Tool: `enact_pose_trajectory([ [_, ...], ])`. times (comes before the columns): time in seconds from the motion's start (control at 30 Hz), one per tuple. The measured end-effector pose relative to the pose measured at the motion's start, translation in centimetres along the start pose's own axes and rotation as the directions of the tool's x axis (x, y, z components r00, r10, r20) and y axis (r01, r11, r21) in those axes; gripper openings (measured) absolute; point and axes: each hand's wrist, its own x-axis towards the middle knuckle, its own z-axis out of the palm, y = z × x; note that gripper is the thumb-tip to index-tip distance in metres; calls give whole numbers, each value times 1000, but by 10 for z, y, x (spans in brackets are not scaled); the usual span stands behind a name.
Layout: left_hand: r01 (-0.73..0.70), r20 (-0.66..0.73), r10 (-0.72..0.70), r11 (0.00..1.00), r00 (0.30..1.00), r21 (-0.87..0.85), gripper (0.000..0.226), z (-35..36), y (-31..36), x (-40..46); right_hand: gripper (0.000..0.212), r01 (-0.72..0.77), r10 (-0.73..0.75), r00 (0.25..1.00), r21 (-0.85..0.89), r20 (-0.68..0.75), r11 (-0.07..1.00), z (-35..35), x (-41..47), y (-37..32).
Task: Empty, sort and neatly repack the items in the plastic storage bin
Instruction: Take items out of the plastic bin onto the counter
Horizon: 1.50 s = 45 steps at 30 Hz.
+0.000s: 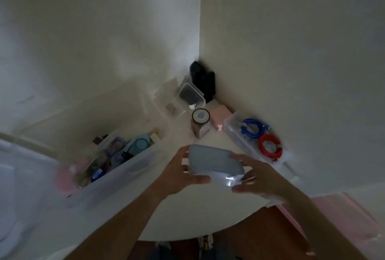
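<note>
Left hand (180,173) and right hand (255,178) clasped on opposite ends of lidded box (215,165), held just above table (208,222). Box long axis left-right, tilted, near end lower. Bin (125,168) at left, part full, nearer left hand. Free table patch straight ahead, beyond box. Jar (200,122) far of that patch, upright; cable tray (253,136) at right with blue and red coils. Likely set-down between jar and tray; both near, worth skirting.
</note>
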Motion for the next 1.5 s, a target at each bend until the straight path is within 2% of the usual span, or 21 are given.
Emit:
enact_pose_trajectory([
  [0.07,28,29,-29,999,999,41,102,3,-8,5,71,44,-49,999,-309,-9,950,-3,5,19],
  [0.17,41,76,-48,995,996,91,101,10,-16,13,63,102,-75,995,-540,71,835,-3,12,37],
  [0.3,50,130,-67,990,989,131,102,19,-21,26,60,172,-83,982,-608,171,775,-17,15,49],
  [0.4,59,158,-91,979,983,196,105,23,-24,35,44,213,-138,976,-595,170,775,-24,18,58],
  [0.53,133,111,-151,979,982,155,115,27,-38,46,32,266,-313,949,-601,27,754,-22,21,75],
  [0.67,187,110,-196,979,974,86,110,33,-45,55,33,193,-448,842,-609,-299,769,-8,17,69],
  [0.7,190,126,-201,977,971,95,108,35,-45,55,27,144,-443,814,-608,-377,781,-7,17,67],
  [0.77,198,150,-207,977,967,74,106,36,-48,55,13,32,-372,787,-570,-492,821,-8,23,65],
  [0.83,207,166,-206,978,964,8,105,34,-51,54,7,-90,-247,820,-543,-516,835,-10,31,66],
  [0.93,202,163,-189,977,968,-66,107,28,-52,57,10,-299,90,876,-389,-473,871,-5,51,79],
  [1.0,196,140,-183,976,973,-90,109,24,-48,62,11,-368,268,881,-209,-391,906,1,66,90],
  [1.1,207,104,-196,973,975,-101,112,24,-40,72,19,-372,372,870,64,-322,926,9,77,96],
  [1.17,210,132,-195,971,972,-112,112,27,-36,80,27,-339,432,857,324,-281,883,14,76,96],
  [1.2,212,149,-194,970,970,-116,112,29,-35,85,29,-335,478,845,461,-238,821,16,74,96],
  [1.27,209,169,-193,975,966,-79,111,34,-34,96,34,-368,598,792,685,-124,629,23,73,100],
  [1.3,200,161,-192,979,968,-33,109,39,-35,101,35,-380,641,761,733,-99,564,29,73,105],
  [1.43,181,45,-192,966,980,183,91,61,-38,111,38,-352,671,696,693,-255,629,55,70,118],
  [1.5,199,-12,-210,906,978,373,78,70,-33,108,37,-376,696,652,669,-301,641,63,71,119],
])
